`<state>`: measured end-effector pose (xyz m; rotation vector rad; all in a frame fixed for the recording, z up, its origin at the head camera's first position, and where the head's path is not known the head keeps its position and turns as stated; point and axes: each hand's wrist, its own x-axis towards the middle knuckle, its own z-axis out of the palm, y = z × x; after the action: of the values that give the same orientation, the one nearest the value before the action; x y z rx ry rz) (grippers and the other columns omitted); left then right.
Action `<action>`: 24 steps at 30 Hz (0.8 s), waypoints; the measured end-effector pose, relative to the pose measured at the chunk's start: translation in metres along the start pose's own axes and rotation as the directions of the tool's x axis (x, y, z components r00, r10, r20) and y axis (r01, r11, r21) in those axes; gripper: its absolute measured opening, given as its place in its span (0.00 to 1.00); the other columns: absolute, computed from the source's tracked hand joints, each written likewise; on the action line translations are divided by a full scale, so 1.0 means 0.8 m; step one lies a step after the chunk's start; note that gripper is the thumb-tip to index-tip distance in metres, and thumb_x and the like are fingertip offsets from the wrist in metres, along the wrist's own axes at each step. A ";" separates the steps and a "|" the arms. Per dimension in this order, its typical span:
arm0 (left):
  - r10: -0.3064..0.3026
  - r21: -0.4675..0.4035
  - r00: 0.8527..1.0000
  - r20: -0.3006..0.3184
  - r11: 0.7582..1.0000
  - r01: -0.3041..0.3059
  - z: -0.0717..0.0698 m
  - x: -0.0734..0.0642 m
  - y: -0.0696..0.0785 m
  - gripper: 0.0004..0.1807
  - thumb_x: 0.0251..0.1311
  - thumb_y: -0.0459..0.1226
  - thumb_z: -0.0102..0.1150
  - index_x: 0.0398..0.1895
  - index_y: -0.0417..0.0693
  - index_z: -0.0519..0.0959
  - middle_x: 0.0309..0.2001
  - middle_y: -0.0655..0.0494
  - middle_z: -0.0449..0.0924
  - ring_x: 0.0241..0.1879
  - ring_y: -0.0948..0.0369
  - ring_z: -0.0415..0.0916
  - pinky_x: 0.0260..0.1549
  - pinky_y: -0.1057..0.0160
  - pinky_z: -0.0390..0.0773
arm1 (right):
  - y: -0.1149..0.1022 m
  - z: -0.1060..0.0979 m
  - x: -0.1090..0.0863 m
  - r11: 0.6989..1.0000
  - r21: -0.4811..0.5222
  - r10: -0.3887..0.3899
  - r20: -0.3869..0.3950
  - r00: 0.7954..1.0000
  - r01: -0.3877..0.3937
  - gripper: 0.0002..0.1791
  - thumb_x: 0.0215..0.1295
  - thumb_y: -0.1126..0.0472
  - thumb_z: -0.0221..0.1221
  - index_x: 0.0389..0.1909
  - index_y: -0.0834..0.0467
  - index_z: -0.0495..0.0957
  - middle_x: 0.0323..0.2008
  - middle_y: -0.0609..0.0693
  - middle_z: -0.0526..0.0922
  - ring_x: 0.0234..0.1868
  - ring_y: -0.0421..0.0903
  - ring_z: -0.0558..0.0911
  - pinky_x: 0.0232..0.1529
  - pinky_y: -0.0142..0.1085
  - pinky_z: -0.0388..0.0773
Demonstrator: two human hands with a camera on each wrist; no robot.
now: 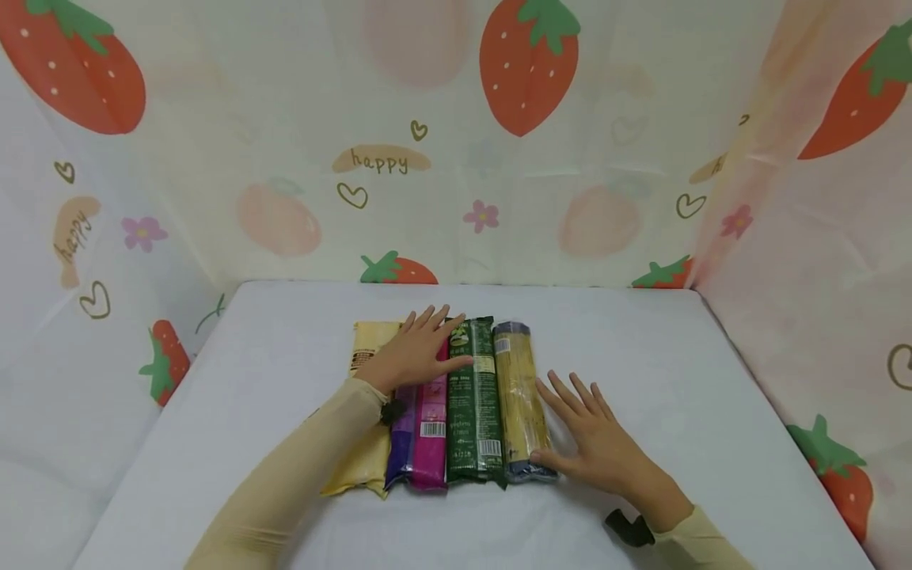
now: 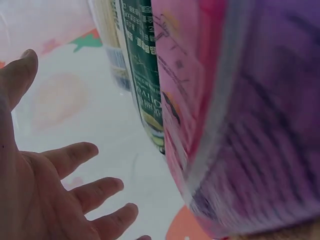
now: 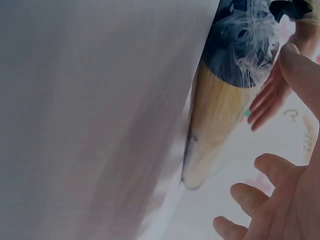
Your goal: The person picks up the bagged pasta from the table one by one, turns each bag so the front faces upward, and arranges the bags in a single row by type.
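Four long packs, several side by side, lie on the white table. From the left they are a yellow pack [image 1: 365, 467], a purple and pink pack [image 1: 430, 455], a green pack [image 1: 472, 412] and a clear pack of yellow dry noodles [image 1: 518, 380] with dark blue ends. My left hand [image 1: 409, 356] is spread over the upper part of the purple and pink pack, its thumb over the green one. My right hand [image 1: 591, 435] is beside the noodle pack, fingers straight and apart, thumb at its lower end. Neither hand grips anything.
The white-covered table [image 1: 285, 348] has a fabric wall [image 1: 442, 103] printed with strawberries behind it, and more fabric at both sides. A dark strap piece [image 1: 630, 527] sits at the right wrist, another [image 1: 392, 411] at the left.
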<state>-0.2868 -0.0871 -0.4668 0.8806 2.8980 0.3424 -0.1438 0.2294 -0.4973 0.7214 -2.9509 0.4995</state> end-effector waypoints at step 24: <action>0.116 -0.007 0.988 0.098 0.993 -0.116 0.019 0.069 0.043 0.47 0.66 0.69 0.43 0.81 0.56 0.50 0.80 0.51 0.47 0.77 0.49 0.49 0.72 0.45 0.57 | -0.010 0.011 -0.007 0.995 0.008 -0.098 0.000 0.995 0.098 0.60 0.55 0.21 0.57 0.81 0.49 0.48 0.80 0.52 0.48 0.78 0.61 0.51 0.73 0.62 0.51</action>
<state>-0.3118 -0.0253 -0.4747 1.0382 2.7634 0.3014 -0.1350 0.2226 -0.5042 0.8627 -2.8978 0.5032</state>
